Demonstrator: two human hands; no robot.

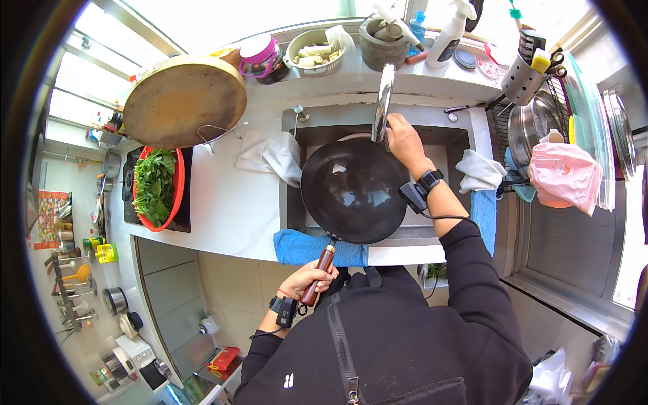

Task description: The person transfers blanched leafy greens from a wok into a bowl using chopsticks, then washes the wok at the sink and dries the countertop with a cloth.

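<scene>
My left hand is closed around the wooden handle of a dark wok. The wok rests or hangs over the stainless steel sink, its inside facing up with bright reflections. My right hand is at the chrome faucet, beyond the wok's upper right rim; its fingertips are partly hidden behind the spout, so its exact grip cannot be told. A blue cloth lies on the front sink edge under the wok handle. Whether water runs is not clear.
White cloths lie left and right of the sink. A round wooden board stands at the back left, near a red basin of leafy greens. A stone mortar and spray bottle stand behind; a dish rack is at right.
</scene>
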